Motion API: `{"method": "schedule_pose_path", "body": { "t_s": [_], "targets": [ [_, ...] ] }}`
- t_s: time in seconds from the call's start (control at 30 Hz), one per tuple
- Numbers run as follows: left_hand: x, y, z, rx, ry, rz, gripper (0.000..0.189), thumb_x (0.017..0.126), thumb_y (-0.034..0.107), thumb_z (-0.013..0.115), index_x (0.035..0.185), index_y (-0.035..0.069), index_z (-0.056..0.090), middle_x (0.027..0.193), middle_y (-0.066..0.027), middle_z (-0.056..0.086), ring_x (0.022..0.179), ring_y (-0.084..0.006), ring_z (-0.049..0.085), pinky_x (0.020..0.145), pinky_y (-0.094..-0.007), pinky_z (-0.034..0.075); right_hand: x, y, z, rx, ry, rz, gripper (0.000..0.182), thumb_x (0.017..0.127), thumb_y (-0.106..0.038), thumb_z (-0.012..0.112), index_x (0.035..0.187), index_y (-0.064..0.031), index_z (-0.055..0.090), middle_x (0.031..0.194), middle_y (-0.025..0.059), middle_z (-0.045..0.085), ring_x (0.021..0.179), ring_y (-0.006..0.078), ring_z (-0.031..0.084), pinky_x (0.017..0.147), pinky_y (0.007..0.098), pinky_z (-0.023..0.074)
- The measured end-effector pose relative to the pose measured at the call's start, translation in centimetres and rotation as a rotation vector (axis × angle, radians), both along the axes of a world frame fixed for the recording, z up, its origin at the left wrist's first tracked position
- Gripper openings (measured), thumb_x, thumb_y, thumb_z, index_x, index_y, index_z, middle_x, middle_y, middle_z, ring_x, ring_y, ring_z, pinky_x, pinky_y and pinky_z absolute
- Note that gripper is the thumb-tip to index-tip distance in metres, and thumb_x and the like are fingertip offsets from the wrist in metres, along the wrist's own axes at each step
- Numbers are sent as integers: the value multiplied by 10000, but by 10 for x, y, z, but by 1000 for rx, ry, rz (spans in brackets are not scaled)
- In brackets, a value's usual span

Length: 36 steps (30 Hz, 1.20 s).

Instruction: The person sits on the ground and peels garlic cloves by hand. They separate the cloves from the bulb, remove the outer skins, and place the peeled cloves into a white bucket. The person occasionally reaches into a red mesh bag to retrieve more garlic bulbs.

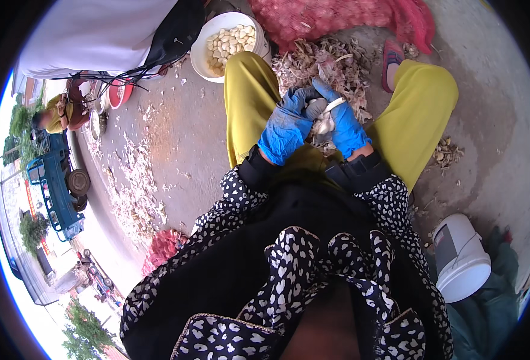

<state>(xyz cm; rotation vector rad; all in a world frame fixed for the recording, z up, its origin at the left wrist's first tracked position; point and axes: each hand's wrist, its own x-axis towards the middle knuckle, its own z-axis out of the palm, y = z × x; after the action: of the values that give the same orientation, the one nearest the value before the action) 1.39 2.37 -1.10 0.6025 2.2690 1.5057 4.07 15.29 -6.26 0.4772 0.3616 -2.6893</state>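
Note:
Both my hands wear blue gloves, their fingers stained grey, and meet above my lap between my knees. A pale garlic bulb (323, 124) is held between them. My right hand (347, 123) curls around its right side, with a short whitish strip (335, 105) lying across the fingers. Against the bulb's left side press the fingers of my left hand (288, 123). The gloves partly hide the bulb. Beneath and beyond the hands lies a heap of garlic skins and stalks (328, 63) on the concrete floor.
A white bucket (197, 56) of peeled cloves stands beyond my left knee. A red mesh sack (323, 18) of garlic lies ahead. Another white bucket (458, 256) lies at right. Skins (134, 193) litter the left floor. A person (62, 112) sits near a red basin (120, 93).

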Motion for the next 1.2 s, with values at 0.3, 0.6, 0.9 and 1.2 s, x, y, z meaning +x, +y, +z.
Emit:
{"method": "schedule_pose_path", "body": {
  "t_s": [0.3,0.6,0.9,1.2],
  "targets": [
    [-2,-3,-11,-112,273,-8,134,899,158,583,943,35,611,849,-141,563,805,-295,565,720,-361,450,-2,-7,-4,197,-170,-68,164,875,-267,642,888,-104,643,733,2,629,574,127,574,484,267,457],
    [-5,-2,-25,254,-563,384,204,937,256,579,886,69,644,638,15,577,497,-61,506,450,-213,402,3,-20,21,456,-136,-144,256,884,-370,627,925,-118,632,735,7,611,527,111,546,453,252,441],
    [-11,-14,-20,219,5,121,207,948,167,551,1114,68,625,851,15,596,711,-63,551,628,-209,454,-4,-6,-4,517,-7,-118,323,883,-391,621,1017,-98,642,813,-20,600,674,70,547,573,232,460],
    [-6,-22,-17,542,-721,271,255,915,140,595,1145,36,558,978,-39,624,866,-136,602,792,-244,486,2,-3,-2,407,70,-122,300,861,-318,664,1001,-54,630,848,15,612,731,101,585,612,254,494]
  ]
}}
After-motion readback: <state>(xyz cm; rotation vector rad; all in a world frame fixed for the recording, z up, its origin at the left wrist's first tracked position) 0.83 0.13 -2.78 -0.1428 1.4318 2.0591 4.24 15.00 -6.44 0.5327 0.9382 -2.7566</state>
